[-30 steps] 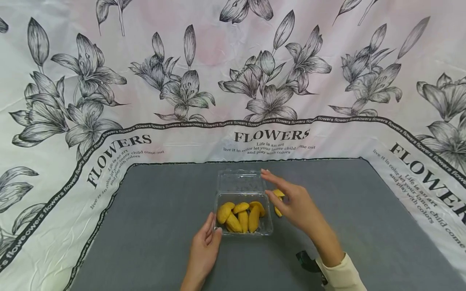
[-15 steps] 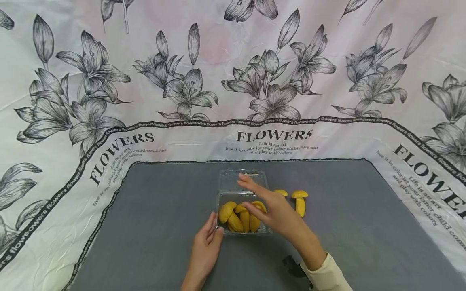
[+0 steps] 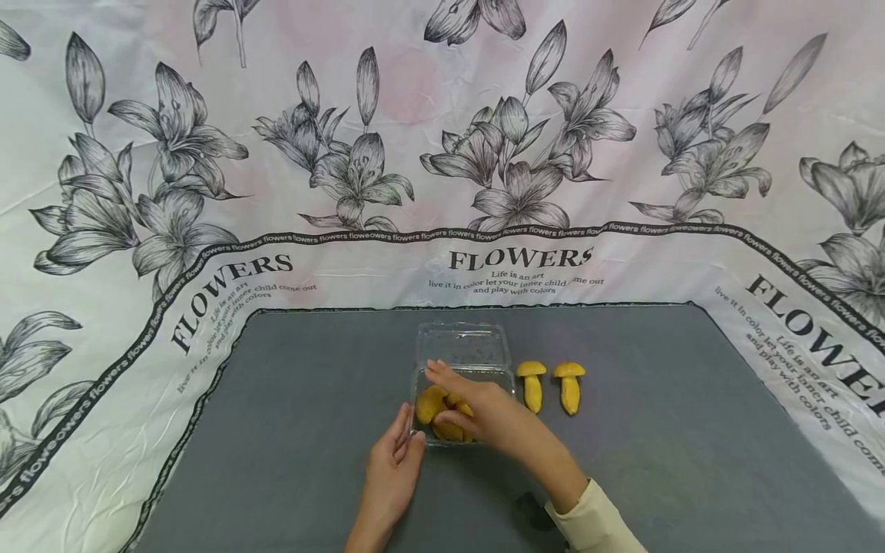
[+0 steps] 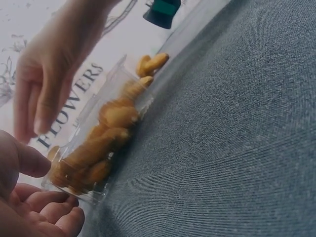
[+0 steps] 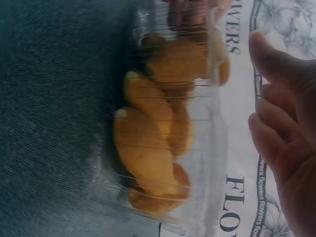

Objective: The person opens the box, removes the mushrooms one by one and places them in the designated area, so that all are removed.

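Observation:
A clear plastic clamshell container (image 3: 513, 415) stands on the table with its lid (image 3: 462, 344) folded back. Inside lie several yellow mushrooms (image 3: 430, 403), partly covered by my right hand in the head view. That right hand (image 3: 484, 411) is above the container, fingers extended and thumb apart, with nothing in its grasp; the right wrist view shows it beside the rim. My left hand (image 3: 392, 465) holds the container's near left corner, thumb at the front and fingers along the left wall. In the left wrist view, its thumb (image 4: 32, 160) is right at the rim.
Just right of the container, two more yellow mushrooms lie side by side, a nearer one (image 3: 531, 386) and one farther right (image 3: 570, 388). Grey cloth (image 3: 311, 399) covers the table. Behind it rises a white flower-printed backdrop (image 3: 373, 269).
My right hand has moved left from beside the container to above it, exposing the two mushrooms on the table. The left hand has stayed at the container's corner.

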{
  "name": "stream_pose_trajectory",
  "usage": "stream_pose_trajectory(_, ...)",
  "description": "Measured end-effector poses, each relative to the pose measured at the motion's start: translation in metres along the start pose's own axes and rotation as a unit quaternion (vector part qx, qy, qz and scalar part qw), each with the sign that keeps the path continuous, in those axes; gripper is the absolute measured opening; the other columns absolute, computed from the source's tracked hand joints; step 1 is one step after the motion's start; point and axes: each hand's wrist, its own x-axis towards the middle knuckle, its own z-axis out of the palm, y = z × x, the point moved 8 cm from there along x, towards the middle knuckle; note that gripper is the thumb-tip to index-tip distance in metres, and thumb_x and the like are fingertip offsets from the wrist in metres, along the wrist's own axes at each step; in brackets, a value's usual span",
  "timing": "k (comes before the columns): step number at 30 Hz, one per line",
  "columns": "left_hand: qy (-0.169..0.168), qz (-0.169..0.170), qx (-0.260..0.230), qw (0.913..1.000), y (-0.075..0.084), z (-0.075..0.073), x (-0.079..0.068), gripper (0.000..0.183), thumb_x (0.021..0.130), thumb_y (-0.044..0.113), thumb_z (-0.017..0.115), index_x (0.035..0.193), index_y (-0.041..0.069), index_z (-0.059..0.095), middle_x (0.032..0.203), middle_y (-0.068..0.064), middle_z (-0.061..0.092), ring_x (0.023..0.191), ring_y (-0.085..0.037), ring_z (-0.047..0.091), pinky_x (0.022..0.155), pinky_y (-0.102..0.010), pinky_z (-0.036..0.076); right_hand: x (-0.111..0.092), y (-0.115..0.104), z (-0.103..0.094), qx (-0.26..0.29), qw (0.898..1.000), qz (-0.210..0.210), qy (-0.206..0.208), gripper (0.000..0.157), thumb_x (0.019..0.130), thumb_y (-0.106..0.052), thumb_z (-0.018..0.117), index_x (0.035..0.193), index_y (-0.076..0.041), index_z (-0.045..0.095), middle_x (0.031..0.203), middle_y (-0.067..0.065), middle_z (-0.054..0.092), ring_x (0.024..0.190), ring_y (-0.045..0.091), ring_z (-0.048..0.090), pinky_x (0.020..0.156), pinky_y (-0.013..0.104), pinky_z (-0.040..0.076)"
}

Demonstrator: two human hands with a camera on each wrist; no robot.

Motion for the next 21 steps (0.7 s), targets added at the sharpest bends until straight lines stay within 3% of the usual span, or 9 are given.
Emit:
stream_pose_trajectory(6, 0.001, 0.002, -0.001, 1.0, 0.0, -0.001, -0.001, 0.059, 0.11, 0.012, 0.06, 0.16, -0.007, 0.035, 0.165, -0.021, 0.038, 0.151, -0.033, 0.038, 0.117, -0.043, 0.041, 0.001, 0.008, 0.015, -0.056, 0.998, 0.011, -0.02, 0.062, 0.1, -0.02, 0.075, 0.156, -0.007, 0.052, 0.159, 0.014, 0.05, 0.107, 0.027, 0.075, 0.092, 0.036, 0.063)
stream_pose_trajectory(14, 0.002, -0.007, -0.001, 1.0, 0.001, 0.0, -0.004, 0.061, 0.11, 0.013, 0.06, 0.161, -0.006, 0.034, 0.164, -0.021, 0.039, 0.151, -0.035, 0.039, 0.116, -0.044, 0.044, 0.002, 0.017, 0.025, -0.055, 0.997, 0.026, -0.043, 0.055, 0.101, -0.019, 0.074, 0.153, -0.011, 0.057, 0.159, 0.007, 0.053, 0.127, 0.023, 0.067, 0.094, 0.035, 0.062)
stream_pose_trajectory(18, 0.005, -0.014, -0.003, 0.9999, 0.001, 0.001, -0.005, 0.061, 0.109, 0.014, 0.061, 0.161, -0.006, 0.034, 0.164, -0.019, 0.04, 0.151, -0.034, 0.04, 0.115, -0.043, 0.044, 0.002, 0.018, 0.026, -0.066, 0.997, 0.024, -0.037, 0.05, 0.101, -0.017, 0.074, 0.149, -0.011, 0.062, 0.157, 0.004, 0.055, 0.126, 0.021, 0.067, 0.093, 0.033, 0.063)
stream_pose_trajectory(21, 0.013, -0.017, -0.006, 0.9997, 0.0, 0.001, -0.006, 0.06, 0.109, 0.012, 0.061, 0.161, -0.006, 0.036, 0.163, -0.019, 0.041, 0.15, -0.033, 0.041, 0.115, -0.043, 0.044, 0.003, 0.019, 0.027, -0.069, 0.997, 0.026, -0.034, 0.047, 0.101, -0.017, 0.074, 0.147, -0.012, 0.064, 0.155, 0.003, 0.057, 0.116, 0.02, 0.072, 0.09, 0.032, 0.063)
